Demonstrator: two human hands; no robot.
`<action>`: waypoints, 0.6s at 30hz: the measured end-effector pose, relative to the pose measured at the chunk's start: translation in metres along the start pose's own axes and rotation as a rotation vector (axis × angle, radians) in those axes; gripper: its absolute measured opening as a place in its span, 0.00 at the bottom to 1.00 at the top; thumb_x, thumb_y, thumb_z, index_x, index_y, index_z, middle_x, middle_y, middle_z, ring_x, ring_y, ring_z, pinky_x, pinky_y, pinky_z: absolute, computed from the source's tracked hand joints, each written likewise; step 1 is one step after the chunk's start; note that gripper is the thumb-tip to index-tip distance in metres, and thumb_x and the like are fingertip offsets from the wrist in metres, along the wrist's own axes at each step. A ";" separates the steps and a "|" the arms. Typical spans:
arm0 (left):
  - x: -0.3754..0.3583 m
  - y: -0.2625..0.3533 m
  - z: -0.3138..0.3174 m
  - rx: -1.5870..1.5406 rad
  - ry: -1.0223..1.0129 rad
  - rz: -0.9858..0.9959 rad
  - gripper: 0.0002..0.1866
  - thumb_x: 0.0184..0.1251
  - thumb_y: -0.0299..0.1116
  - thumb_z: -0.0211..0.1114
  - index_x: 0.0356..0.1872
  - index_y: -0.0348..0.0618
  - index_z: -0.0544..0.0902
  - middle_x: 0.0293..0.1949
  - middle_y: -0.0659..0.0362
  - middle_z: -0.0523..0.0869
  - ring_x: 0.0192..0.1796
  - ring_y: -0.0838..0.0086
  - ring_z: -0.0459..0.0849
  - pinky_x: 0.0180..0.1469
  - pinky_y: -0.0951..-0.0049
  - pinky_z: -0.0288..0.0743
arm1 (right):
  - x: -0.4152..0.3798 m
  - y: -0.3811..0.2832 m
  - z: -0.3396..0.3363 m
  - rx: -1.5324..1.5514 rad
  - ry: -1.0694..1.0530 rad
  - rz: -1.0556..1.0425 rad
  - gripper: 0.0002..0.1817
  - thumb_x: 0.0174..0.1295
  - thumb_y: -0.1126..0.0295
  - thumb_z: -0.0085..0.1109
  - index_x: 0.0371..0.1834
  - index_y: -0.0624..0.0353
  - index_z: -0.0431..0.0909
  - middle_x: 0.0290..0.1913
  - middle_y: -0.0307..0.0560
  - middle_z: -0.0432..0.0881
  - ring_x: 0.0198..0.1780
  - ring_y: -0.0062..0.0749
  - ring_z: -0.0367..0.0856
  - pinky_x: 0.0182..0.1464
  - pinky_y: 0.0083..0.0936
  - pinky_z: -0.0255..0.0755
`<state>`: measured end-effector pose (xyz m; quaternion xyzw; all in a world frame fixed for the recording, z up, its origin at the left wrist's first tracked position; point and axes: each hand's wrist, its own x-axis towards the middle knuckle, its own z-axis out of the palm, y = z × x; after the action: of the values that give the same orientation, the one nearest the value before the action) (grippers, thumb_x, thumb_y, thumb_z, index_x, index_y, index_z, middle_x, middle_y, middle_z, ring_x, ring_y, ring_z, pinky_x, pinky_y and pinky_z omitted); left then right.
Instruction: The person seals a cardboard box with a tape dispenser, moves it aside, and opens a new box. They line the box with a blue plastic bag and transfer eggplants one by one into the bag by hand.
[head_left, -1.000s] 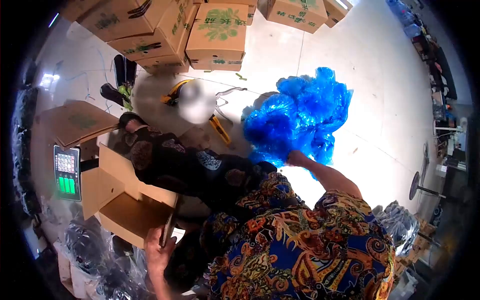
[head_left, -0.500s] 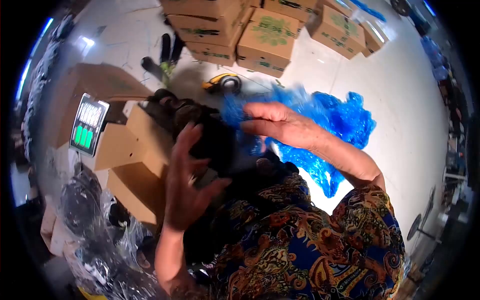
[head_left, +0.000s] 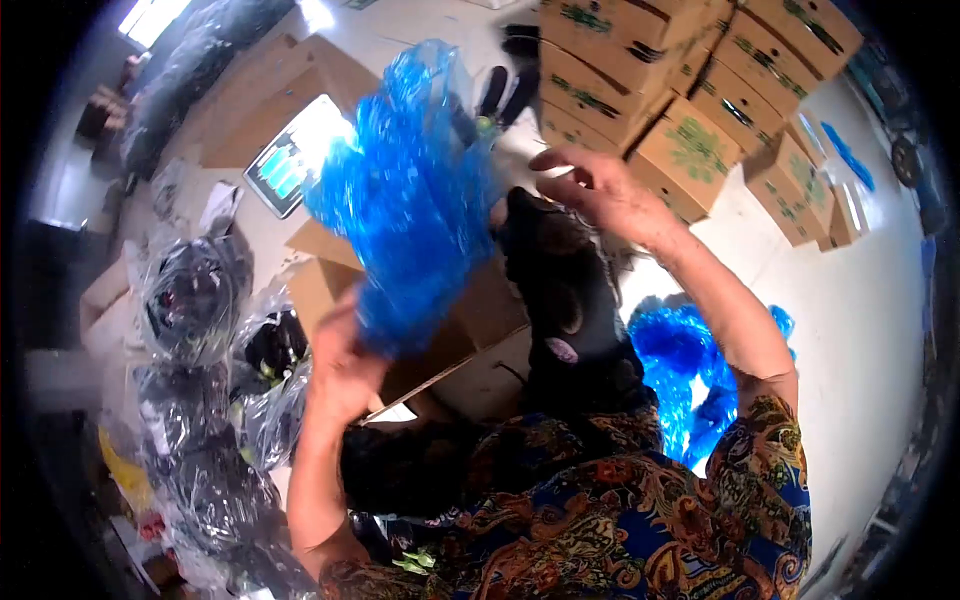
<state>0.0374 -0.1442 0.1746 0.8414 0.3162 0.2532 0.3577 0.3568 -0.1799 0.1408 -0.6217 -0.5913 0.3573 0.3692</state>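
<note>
Blue plastic bag (head_left: 415, 190), earlier on the floor, was now gripped aloft by the left hand (head_left: 340, 365); the right hand (head_left: 595, 190) hovered open.

A pale, glossy floor (head_left: 880, 330) is seen beneath everything. At two o'clock, printed cardboard boxes (head_left: 690, 150) are stacked on it in rows. At four o'clock a heap of blue plastic bags (head_left: 690, 380) is spread on it. At nine o'clock clear plastic bags of dark goods (head_left: 190, 300) are piled, and at eleven o'clock a weighing scale (head_left: 290, 160) is set.
</note>
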 end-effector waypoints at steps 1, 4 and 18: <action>-0.011 -0.006 0.000 0.080 -0.049 0.074 0.10 0.55 0.25 0.62 0.39 0.35 0.83 0.39 0.53 0.84 0.44 0.64 0.82 0.45 0.67 0.77 | 0.015 0.002 0.017 0.236 -0.038 0.023 0.21 0.70 0.58 0.53 0.59 0.61 0.73 0.42 0.42 0.80 0.42 0.23 0.78 0.44 0.19 0.73; -0.043 -0.019 0.009 0.042 -0.132 0.071 0.09 0.50 0.23 0.62 0.35 0.34 0.82 0.42 0.51 0.83 0.44 0.57 0.82 0.46 0.65 0.77 | 0.055 -0.002 0.060 0.337 -0.340 0.156 0.27 0.69 0.54 0.55 0.62 0.64 0.70 0.50 0.47 0.79 0.47 0.29 0.79 0.45 0.22 0.75; -0.132 -0.024 -0.024 -0.328 -0.852 -0.133 0.09 0.62 0.30 0.65 0.42 0.41 0.79 0.32 0.52 0.81 0.34 0.59 0.82 0.39 0.64 0.74 | 0.073 0.029 0.170 0.199 -0.706 -0.045 0.20 0.56 0.61 0.66 0.46 0.65 0.81 0.38 0.55 0.85 0.39 0.39 0.84 0.45 0.34 0.76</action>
<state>-0.0752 -0.2143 0.1443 0.7806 0.1497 -0.0921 0.5998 0.2239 -0.1016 0.0338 -0.4079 -0.6582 0.5973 0.2090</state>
